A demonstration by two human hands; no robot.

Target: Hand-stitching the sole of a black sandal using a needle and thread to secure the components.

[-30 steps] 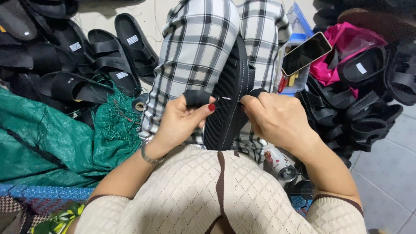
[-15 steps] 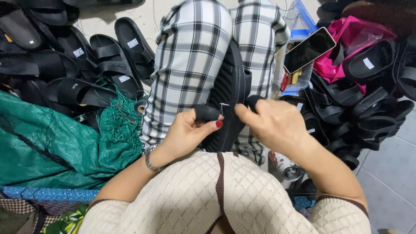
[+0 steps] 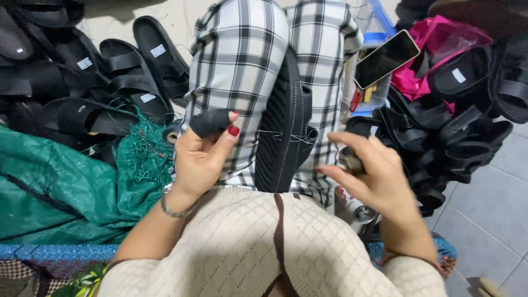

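Observation:
A black sandal (image 3: 286, 132) stands on edge between my knees in plaid trousers (image 3: 242, 60), sole ribs facing left, white stitching along its rim. My left hand (image 3: 201, 157) is just left of it, wearing a black finger guard (image 3: 212, 122), thumb and forefinger pinched together on a thin white thread (image 3: 268, 132) that runs to the sandal. My right hand (image 3: 377, 179) hovers to the sandal's right, apart from it and motion-blurred, fingers spread. A short bit of thread leads from the strap towards its forefinger. Whether it holds a needle is unclear.
Piles of black sandals lie at the left (image 3: 110, 82) and at the right (image 3: 467, 126). A green mesh sack (image 3: 66, 187) covers the left floor. A dark phone (image 3: 388, 58) rests on a blue box beside a pink bag (image 3: 423, 66). Grey tiles (image 3: 489, 214) show lower right.
Both hands were together on the sandal's strap. Now they have drawn apart: the left went left and slightly down, the right swung right and down, off the sandal.

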